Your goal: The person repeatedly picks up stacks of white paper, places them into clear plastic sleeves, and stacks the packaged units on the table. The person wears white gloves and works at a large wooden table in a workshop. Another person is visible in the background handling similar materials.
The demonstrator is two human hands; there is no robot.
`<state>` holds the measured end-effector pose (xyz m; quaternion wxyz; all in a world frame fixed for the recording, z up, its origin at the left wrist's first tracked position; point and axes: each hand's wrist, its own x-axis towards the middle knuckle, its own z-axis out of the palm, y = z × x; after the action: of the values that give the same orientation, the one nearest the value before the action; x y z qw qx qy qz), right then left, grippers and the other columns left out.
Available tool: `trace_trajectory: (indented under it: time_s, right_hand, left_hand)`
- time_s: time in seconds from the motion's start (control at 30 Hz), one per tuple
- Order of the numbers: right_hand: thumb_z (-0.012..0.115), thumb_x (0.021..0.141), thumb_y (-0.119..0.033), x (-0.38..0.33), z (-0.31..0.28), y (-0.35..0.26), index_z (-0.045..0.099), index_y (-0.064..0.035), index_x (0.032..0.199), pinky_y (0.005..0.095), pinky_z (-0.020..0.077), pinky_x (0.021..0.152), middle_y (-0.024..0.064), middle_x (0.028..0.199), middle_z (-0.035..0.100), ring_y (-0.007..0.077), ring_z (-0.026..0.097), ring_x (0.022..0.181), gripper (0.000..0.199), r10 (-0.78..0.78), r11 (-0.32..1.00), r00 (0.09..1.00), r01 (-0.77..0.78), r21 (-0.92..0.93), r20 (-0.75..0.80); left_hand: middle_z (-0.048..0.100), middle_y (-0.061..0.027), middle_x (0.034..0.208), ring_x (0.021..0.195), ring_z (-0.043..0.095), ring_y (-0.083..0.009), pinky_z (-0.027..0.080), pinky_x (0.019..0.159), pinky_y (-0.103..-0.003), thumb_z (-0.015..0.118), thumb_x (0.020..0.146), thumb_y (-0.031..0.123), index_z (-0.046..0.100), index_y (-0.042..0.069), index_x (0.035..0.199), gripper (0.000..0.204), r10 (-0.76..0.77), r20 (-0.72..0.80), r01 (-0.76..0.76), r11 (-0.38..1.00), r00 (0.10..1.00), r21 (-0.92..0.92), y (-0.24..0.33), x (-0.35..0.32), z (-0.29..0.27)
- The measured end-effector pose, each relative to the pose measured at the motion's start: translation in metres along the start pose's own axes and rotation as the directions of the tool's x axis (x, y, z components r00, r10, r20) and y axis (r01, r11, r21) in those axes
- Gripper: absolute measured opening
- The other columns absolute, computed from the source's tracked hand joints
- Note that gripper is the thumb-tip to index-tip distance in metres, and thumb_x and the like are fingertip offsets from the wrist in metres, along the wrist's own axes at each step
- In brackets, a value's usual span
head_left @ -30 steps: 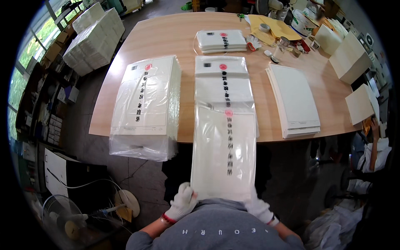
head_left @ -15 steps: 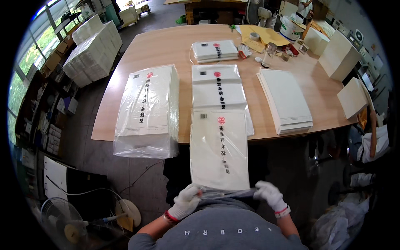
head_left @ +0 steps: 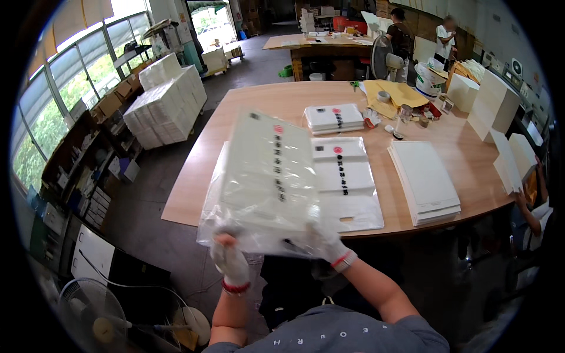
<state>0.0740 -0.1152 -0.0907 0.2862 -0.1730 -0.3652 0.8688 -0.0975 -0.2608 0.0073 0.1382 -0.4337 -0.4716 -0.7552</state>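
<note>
A clear plastic bag of white paper, printed in black with a red mark, is held up slanted over the left part of the table. My left hand, in a white glove with bare fingertips showing, grips its near left edge. On its near right edge my gloved right hand is closed, slightly blurred. Below the bag lies a pile of similar filled bags, mostly hidden. Beside it are flat, unfilled printed plastic bags with a handle hole. A stack of white paper stands to the right.
Folded printed bags lie farther back, near brown paper, a glass jar and a white bucket. At the right edge, a co-worker's hand touches a white board. A fan stands at lower left.
My hands have carried the filled bag from my lap up, forward and left over the filled pile. My view has tilted up, showing more of the room.
</note>
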Motion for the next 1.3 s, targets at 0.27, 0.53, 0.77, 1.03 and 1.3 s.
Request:
trace_trajectory:
  time_s: [0.27,0.53,0.77,1.03,1.3]
  right_hand:
    - [0.048,0.093,-0.026,0.059,0.054,0.078,0.052,-0.0017,0.107,0.03,0.0523,0.057,0.0019,0.07,0.051,0.0104,0.051,0.057,0.029,0.255,0.948,0.966,-0.259,-0.185,-0.047]
    - [0.049,0.094,-0.027,-0.024,-0.03,0.067,0.05,-0.0032,0.119,0.0324,0.0556,0.067,0.0084,0.089,0.059,0.0159,0.061,0.071,0.035,0.386,0.882,0.908,-0.414,-0.223,-0.161]
    - [0.051,0.092,-0.025,-0.121,-0.123,0.047,0.05,-0.0034,0.117,0.0318,0.0544,0.067,0.0087,0.092,0.059,0.0158,0.06,0.072,0.033,0.358,0.884,0.804,-0.456,-0.105,-0.475]
    - [0.049,0.093,-0.023,-0.129,-0.117,0.009,0.048,0.0005,0.12,0.0316,0.0539,0.068,0.0094,0.092,0.058,0.0147,0.059,0.072,0.036,0.216,0.938,0.823,-0.324,-0.123,-0.525]
    - [0.055,0.09,-0.016,-0.017,-0.1,-0.062,0.053,0.0,0.113,0.0266,0.0501,0.069,0.004,0.095,0.059,0.0127,0.058,0.075,0.028,-0.007,1.0,0.89,0.006,-0.005,-0.456]
  left_hand:
    - [0.055,0.0006,0.083,0.074,0.051,-0.0128,0.044,0.066,-0.029,0.048,0.09,0.016,0.054,0.011,0.087,0.009,-0.826,-0.144,0.742,0.555,0.545,-0.378,-0.189,-0.01,-0.139]
    - [0.056,-0.0004,0.076,0.071,0.055,-0.016,0.046,0.063,-0.033,0.047,0.087,0.015,0.057,0.011,0.085,0.012,-0.967,-0.175,0.983,0.183,0.184,0.021,-0.141,-0.169,-0.098]
    - [0.059,-0.0133,0.093,0.081,0.059,-0.0303,0.048,0.07,-0.038,0.058,0.071,0.001,0.054,0.003,0.086,0.015,-0.427,0.788,0.278,0.901,0.444,0.332,-0.084,-0.146,0.11]
    - [0.06,-0.0082,0.088,0.104,0.047,-0.0326,0.035,0.094,-0.038,0.064,0.074,0.02,0.062,0.008,0.08,0.014,-0.409,0.8,-0.185,0.83,0.438,0.526,-0.142,-0.14,0.226]
    - [0.056,-0.0162,0.077,0.069,0.057,-0.0311,0.045,0.063,-0.037,0.057,0.081,0.013,0.056,0.006,0.088,0.009,-0.327,0.872,0.012,0.938,0.363,0.347,-0.167,-0.119,0.225]
